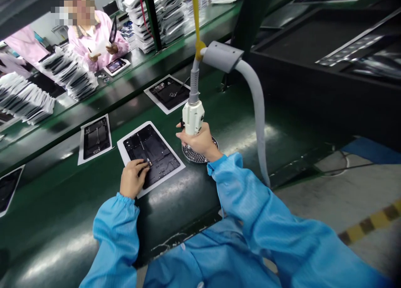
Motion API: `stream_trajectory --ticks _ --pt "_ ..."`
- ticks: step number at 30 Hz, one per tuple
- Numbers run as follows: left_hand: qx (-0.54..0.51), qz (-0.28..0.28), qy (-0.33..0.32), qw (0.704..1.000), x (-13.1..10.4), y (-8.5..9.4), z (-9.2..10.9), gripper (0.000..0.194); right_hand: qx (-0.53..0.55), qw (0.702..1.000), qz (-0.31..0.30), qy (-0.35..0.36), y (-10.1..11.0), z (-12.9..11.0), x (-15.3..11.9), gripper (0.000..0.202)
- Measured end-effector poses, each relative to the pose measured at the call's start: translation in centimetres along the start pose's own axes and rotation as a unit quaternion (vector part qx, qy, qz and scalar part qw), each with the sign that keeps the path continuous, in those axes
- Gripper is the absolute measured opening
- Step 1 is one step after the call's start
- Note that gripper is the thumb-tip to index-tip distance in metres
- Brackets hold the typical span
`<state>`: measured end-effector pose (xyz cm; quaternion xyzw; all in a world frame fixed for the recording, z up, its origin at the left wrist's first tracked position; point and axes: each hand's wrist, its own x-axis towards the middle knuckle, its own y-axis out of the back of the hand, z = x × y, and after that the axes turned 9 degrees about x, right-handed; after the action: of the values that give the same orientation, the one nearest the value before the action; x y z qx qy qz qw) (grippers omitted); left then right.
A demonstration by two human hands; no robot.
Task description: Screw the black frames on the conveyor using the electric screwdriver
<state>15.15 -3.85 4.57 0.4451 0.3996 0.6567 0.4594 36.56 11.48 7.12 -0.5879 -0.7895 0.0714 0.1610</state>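
My right hand (202,142) is wrapped round a white powered tool (193,116), which hangs upright from a yellow strap (196,21) above a round perforated metal dish (196,155). My left hand (133,177) reaches over a black device panel (159,154) lying on a white sheet (148,192). Its thumb and fingers are pinched on a small part (149,162) near the middle of the panel. The tool's tip is hidden behind my right hand.
More panels (96,138) (171,92) (9,188) lie on sheets along the green bench (62,196). A grey hose (258,104) curves down at the right. Across the bench, a person in pink (106,33) works near stacked sheets (69,73).
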Motion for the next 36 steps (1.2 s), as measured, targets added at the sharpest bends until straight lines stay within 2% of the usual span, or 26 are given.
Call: stream_trajectory --ticks 3,6,12,19,23,27,29,32,34,36 --pt "0.017 -0.01 0.02 1.0 0.8 -0.4 -1.2 0.026 -0.005 1.0 -0.002 0.0 0.0 0.0 0.0 0.021" --pt "0.02 -0.018 0.012 1.0 1.2 -0.7 -1.9 0.024 -0.016 1.0 -0.003 0.005 0.0 0.1 0.0 0.019" --pt "0.029 -0.015 -0.031 0.999 1.3 -0.1 -0.9 0.023 -0.054 0.998 -0.015 0.028 0.2 0.6 -0.2 0.012" --pt "-0.022 0.012 0.031 0.999 1.7 0.0 -0.2 0.018 -0.062 0.997 -0.029 0.026 0.4 0.7 -0.3 0.014" --pt "-0.059 0.054 0.078 0.994 2.8 -0.9 0.1 0.014 -0.067 0.997 -0.032 0.029 0.4 0.7 -0.5 0.014" --pt "-0.12 0.093 0.104 0.983 3.0 -1.1 1.5 0.014 -0.073 0.997 -0.027 0.031 0.5 0.7 -0.5 0.013" --pt "-0.173 0.073 0.116 0.975 2.2 -0.9 2.4 0.018 -0.075 0.996 -0.027 0.031 0.5 0.7 -0.5 0.013" --pt "-0.23 -0.02 0.135 0.964 0.4 -0.5 3.5 0.021 -0.079 0.996 -0.031 0.037 0.5 0.6 -0.4 0.013" --pt "-0.219 -0.076 0.139 0.963 -0.7 -0.5 4.1 0.019 -0.084 0.995 -0.034 0.044 0.4 0.6 -0.4 0.013" --pt "-0.182 -0.103 0.133 0.969 -1.3 -0.5 4.5 0.017 -0.089 0.994 -0.037 0.051 0.4 0.5 -0.4 0.014"
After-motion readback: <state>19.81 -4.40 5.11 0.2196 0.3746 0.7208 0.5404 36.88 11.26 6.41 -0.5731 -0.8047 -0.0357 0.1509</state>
